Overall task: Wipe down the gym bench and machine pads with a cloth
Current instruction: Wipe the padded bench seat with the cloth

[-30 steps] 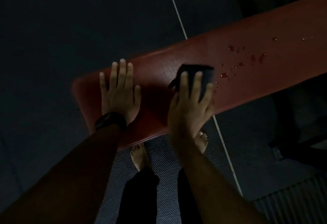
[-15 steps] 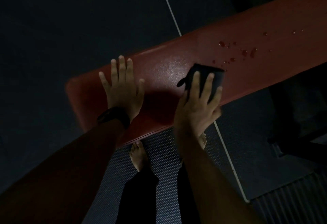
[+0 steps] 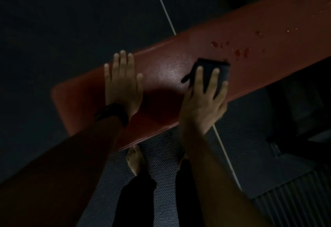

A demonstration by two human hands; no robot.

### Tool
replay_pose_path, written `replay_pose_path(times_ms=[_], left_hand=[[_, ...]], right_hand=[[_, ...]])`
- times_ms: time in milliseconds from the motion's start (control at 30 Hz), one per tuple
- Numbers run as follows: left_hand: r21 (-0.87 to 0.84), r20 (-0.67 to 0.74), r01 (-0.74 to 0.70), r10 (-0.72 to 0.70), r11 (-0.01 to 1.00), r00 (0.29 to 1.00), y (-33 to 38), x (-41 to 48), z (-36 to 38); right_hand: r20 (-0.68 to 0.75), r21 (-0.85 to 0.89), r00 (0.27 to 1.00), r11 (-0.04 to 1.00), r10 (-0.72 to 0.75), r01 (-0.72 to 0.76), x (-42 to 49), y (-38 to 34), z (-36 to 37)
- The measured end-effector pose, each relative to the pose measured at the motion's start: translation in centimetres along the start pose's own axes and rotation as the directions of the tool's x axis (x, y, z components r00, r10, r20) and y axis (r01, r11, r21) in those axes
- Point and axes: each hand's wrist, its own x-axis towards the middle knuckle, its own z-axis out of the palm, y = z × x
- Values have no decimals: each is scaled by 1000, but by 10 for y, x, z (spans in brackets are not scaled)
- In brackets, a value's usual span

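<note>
A long red padded gym bench (image 3: 259, 51) runs from lower left to upper right across the dim view. My left hand (image 3: 122, 85) lies flat on the pad near its left end, fingers straight, a dark watch on the wrist. My right hand (image 3: 202, 101) presses a folded dark cloth (image 3: 208, 72) onto the pad with spread, straight fingers. Several water droplets (image 3: 238, 51) sit on the red surface just beyond the cloth, to the upper right. The pad between my hands shines damp.
A dark rubber floor (image 3: 71, 20) with a thin white line (image 3: 166, 13) surrounds the bench. My bare feet (image 3: 135, 160) stand on a textured mat below the near edge. A dark machine frame (image 3: 293, 137) and ribbed matting lie at the lower right.
My right hand has slid the cloth to the right along the pad, closer to the droplets. The left hand has stayed flat in place.
</note>
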Motion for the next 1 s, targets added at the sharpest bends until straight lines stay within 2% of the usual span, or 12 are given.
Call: replay_pose_path(times_ms=[133, 300, 367, 433, 500, 567, 633, 733, 800, 867, 933, 1000], left_hand=[[-18, 4, -16, 16, 1000, 1000, 6, 10, -1], [46, -6, -15, 15, 999, 1000, 7, 8, 3], [53, -21, -9, 10, 999, 1000, 7, 8, 4], [50, -23, -13, 14, 999, 1000, 7, 7, 4], [49, -21, -26, 27, 998, 999, 6, 7, 4], [61, -17, -32, 33, 998, 999, 5, 6, 5], [76, -13, -32, 33, 997, 999, 6, 8, 6], [83, -2, -16, 17, 996, 1000, 6, 7, 7], [68, -25, -28, 29, 997, 999, 5, 6, 8], [61, -51, -41, 44, 997, 998, 3, 6, 9], [68, -55, -41, 44, 997, 998, 2, 6, 9], [75, -50, -36, 40, 997, 998, 4, 7, 8]], right_hand=[[57, 87, 973, 972, -222, 217, -50, -34, -3], [52, 89, 684, 686, -727, 722, 34, -20, 7], [114, 43, 744, 751, -659, 659, 71, -11, 7], [118, 44, 914, 921, -389, 387, 82, -7, 4], [93, 9, 985, 990, -143, 143, 61, -16, 0], [88, -9, 984, 987, -157, 158, 22, -28, -3], [76, 58, 944, 946, -322, 319, -6, -36, -3], [99, 148, 749, 754, -655, 640, 19, -43, 5], [111, 94, 664, 673, -740, 734, 65, -46, 7], [162, 46, 732, 746, -662, 664, 105, -35, 4], [225, 58, 886, 913, -406, 404, 119, -17, 0], [202, 39, 961, 981, -192, 187, 100, -11, -7]])
